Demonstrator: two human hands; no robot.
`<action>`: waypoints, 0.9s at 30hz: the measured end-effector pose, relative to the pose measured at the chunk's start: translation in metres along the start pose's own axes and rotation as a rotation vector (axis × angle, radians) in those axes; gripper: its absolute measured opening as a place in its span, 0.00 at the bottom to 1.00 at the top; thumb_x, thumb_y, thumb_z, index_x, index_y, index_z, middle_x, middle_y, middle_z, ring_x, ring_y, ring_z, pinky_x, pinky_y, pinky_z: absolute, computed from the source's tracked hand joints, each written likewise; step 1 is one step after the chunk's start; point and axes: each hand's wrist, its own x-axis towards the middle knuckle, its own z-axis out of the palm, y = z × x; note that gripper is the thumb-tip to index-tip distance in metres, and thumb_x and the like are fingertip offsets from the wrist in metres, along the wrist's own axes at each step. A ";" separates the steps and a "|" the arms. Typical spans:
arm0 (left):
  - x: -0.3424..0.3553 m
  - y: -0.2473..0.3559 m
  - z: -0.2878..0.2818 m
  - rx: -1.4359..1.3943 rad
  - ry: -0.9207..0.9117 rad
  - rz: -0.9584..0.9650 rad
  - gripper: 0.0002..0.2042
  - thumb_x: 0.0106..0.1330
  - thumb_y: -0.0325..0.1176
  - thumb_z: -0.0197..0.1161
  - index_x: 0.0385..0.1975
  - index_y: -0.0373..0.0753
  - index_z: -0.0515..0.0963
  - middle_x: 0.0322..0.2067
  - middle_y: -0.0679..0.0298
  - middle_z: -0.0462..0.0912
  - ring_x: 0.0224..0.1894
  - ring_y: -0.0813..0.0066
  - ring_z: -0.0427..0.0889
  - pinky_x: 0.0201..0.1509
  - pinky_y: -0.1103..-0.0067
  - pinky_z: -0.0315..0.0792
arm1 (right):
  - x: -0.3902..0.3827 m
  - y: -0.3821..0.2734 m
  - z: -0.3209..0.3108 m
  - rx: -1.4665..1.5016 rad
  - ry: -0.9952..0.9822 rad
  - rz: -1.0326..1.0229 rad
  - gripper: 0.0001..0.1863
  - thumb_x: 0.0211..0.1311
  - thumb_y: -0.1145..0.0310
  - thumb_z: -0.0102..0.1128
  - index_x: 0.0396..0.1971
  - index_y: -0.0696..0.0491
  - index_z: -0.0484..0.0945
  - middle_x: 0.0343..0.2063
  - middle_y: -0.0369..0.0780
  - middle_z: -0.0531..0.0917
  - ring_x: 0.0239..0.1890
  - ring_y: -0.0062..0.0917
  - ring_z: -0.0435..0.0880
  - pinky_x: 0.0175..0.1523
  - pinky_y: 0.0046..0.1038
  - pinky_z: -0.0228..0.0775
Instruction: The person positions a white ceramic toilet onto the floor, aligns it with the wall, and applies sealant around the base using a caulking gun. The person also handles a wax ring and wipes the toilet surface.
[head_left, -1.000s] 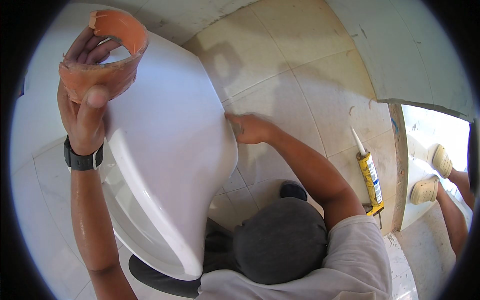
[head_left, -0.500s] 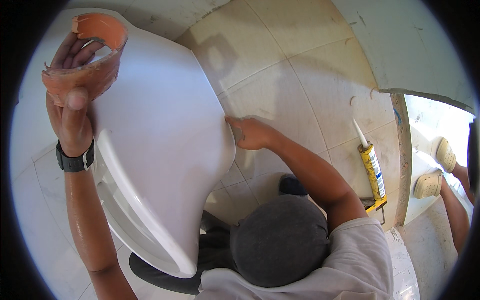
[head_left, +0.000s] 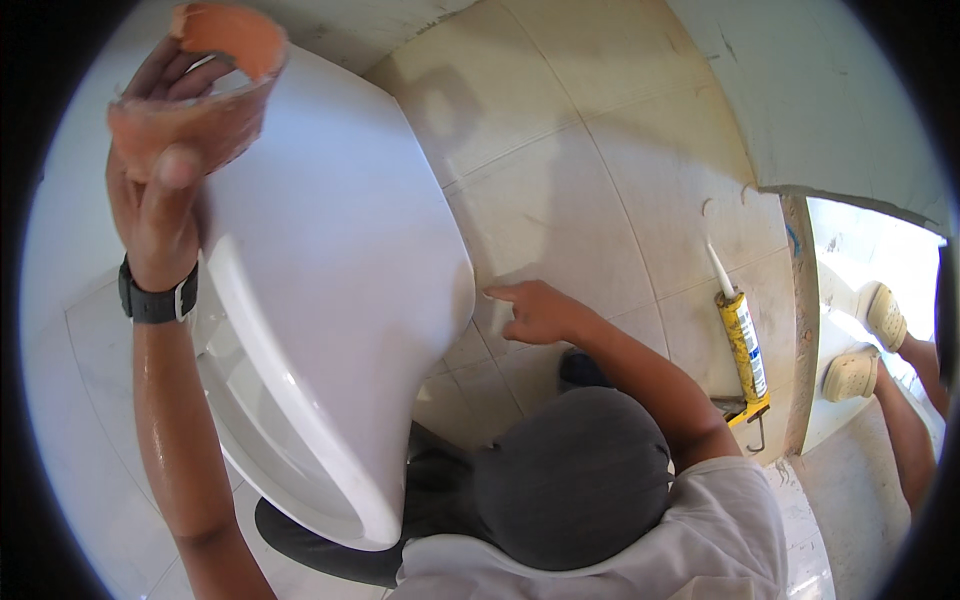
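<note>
Left hand (head_left: 160, 215) fingers clamped on orange plastic ring (head_left: 205, 95) atop tilted white ceramic toilet (head_left: 330, 300); beside toilet, co-worker's hand (head_left: 540, 312) now off bowl, pointing at tile; own right hand unseen; toilet less steadied.

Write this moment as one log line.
left hand grips orange ring against tilted white toilet | right hand not in view | co-worker's hand points at floor | caulk tube on floor

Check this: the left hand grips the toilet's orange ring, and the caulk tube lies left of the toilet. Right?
No. The head view shows the caulk tube right of the toilet, on the floor; the left hand does grip the orange ring.
</note>
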 end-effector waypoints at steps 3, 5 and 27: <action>0.002 0.004 0.007 -0.105 -0.022 0.046 0.44 0.57 0.55 0.68 0.65 0.29 0.61 0.59 0.46 0.70 0.59 0.60 0.76 0.58 0.67 0.77 | -0.038 -0.029 -0.035 0.346 -0.107 0.207 0.38 0.48 0.74 0.56 0.66 0.56 0.66 0.16 0.40 0.72 0.18 0.23 0.70 0.27 0.27 0.64; 0.003 0.009 0.011 -0.151 -0.004 0.085 0.45 0.55 0.49 0.72 0.66 0.27 0.59 0.57 0.48 0.70 0.58 0.61 0.75 0.57 0.69 0.78 | -0.048 -0.055 -0.065 0.618 -0.121 0.259 0.38 0.50 0.76 0.56 0.68 0.56 0.64 0.16 0.34 0.68 0.17 0.16 0.64 0.24 0.22 0.57; 0.015 0.033 0.006 -0.298 -0.107 -0.104 0.47 0.38 0.41 0.75 0.63 0.30 0.66 0.56 0.55 0.74 0.56 0.62 0.75 0.65 0.67 0.65 | 0.021 -0.227 -0.143 -0.167 0.253 -0.362 0.47 0.47 0.76 0.60 0.72 0.39 0.59 0.13 0.32 0.64 0.16 0.21 0.61 0.27 0.24 0.62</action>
